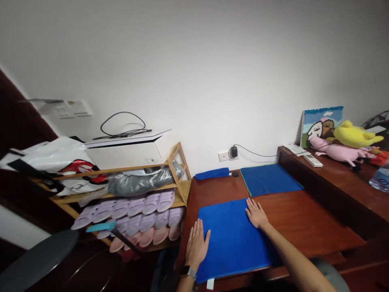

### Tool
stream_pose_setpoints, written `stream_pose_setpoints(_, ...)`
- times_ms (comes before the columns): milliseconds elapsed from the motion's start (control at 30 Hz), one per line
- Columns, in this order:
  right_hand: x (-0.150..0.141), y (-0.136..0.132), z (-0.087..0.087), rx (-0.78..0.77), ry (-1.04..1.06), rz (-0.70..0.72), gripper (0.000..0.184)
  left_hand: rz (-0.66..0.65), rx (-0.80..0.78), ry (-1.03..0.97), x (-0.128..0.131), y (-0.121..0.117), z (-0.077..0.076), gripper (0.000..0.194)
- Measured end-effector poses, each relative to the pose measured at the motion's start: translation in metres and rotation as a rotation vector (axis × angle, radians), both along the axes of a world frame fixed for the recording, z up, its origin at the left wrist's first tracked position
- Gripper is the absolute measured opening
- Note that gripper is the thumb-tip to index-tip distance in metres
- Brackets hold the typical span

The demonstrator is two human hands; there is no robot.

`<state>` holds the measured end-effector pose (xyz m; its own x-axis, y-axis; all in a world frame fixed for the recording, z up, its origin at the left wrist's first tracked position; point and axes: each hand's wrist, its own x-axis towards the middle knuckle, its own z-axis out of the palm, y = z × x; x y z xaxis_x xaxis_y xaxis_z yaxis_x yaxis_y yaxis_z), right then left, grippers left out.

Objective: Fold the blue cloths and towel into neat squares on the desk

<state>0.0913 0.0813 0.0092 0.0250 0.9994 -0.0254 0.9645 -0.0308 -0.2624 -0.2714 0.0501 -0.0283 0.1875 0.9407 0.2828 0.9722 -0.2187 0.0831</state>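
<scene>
A bright blue cloth (232,239) lies spread flat on the brown wooden desk (316,219), with a white tag at its near left corner. My left hand (197,245) rests flat along the cloth's left edge, fingers stretched out and a watch on the wrist. Over its far right corner lies my right hand (256,213), palm down with the fingers extended. Neither hand grips anything. Farther back, a second blue cloth (270,179) with a greenish edge is laid flat near the wall. A folded blue cloth (212,174) sits at the desk's back left.
Left of the desk stands a wooden rack (182,194) with several purple and pink slippers (141,207) and a white box (127,154) on top. A raised ledge (343,178) on the right holds plush toys (340,151) and a remote (313,160). A charger (234,151) is plugged into the wall.
</scene>
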Motion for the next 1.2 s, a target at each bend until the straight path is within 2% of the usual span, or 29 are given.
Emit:
stream_pose_setpoints(133, 0.001, 0.0, -0.013, 0.033, 0.021, 0.007, 0.065, -0.004, 0.032, 0.031, -0.006, 0.002, -0.002, 0.071)
stream_pose_setpoints(233, 0.001, 0.001, -0.012, 0.048, 0.036, 0.002, 0.065, -0.074, 0.12, 0.039, 0.013, 0.006, 0.007, 0.065)
stream_pose_setpoints(333, 0.001, 0.001, -0.007, 0.046, 0.049, 0.004, 0.065, -0.219, 0.144, 0.02, 0.069, 0.014, 0.023, 0.06)
stream_pose_setpoints(467, 0.001, -0.001, -0.002, 0.051, 0.073, 0.02, 0.064, -0.401, -0.039, 0.004, 0.166, 0.03, 0.039, 0.063)
stream_pose_setpoints(533, 0.002, -0.001, 0.0, 0.046, 0.079, 0.025, 0.064, -0.421, -0.123, -0.012, 0.196, 0.039, 0.039, 0.064)
stream_pose_setpoints(567, 0.002, -0.001, 0.0, 0.042, 0.08, 0.024, 0.064, -0.421, -0.152, -0.016, 0.202, 0.044, 0.038, 0.065)
stream_pose_setpoints(600, 0.002, -0.001, 0.001, 0.039, 0.081, 0.022, 0.064, -0.413, -0.171, -0.015, 0.201, 0.048, 0.036, 0.065)
stream_pose_setpoints(667, 0.002, -0.001, 0.001, 0.035, 0.082, 0.016, 0.064, -0.37, -0.181, 0.002, 0.181, 0.056, 0.029, 0.066)
stream_pose_setpoints(833, 0.003, -0.001, -0.001, 0.023, 0.07, 0.01, 0.065, -0.114, -0.131, 0.044, 0.071, 0.066, 0.017, 0.069)
stream_pose_setpoints(933, 0.004, -0.001, -0.005, 0.017, 0.048, 0.004, 0.065, -0.013, -0.101, 0.044, 0.03, 0.062, 0.015, 0.069)
stream_pose_setpoints(1000, 0.005, 0.0, -0.009, 0.021, 0.028, 0.002, 0.066, 0.012, -0.096, 0.043, 0.025, 0.057, 0.016, 0.07)
stream_pose_setpoints(1200, 0.003, -0.005, -0.014, 0.072, -0.032, -0.001, 0.064, 0.024, -0.113, 0.031, 0.039, 0.052, 0.025, 0.068)
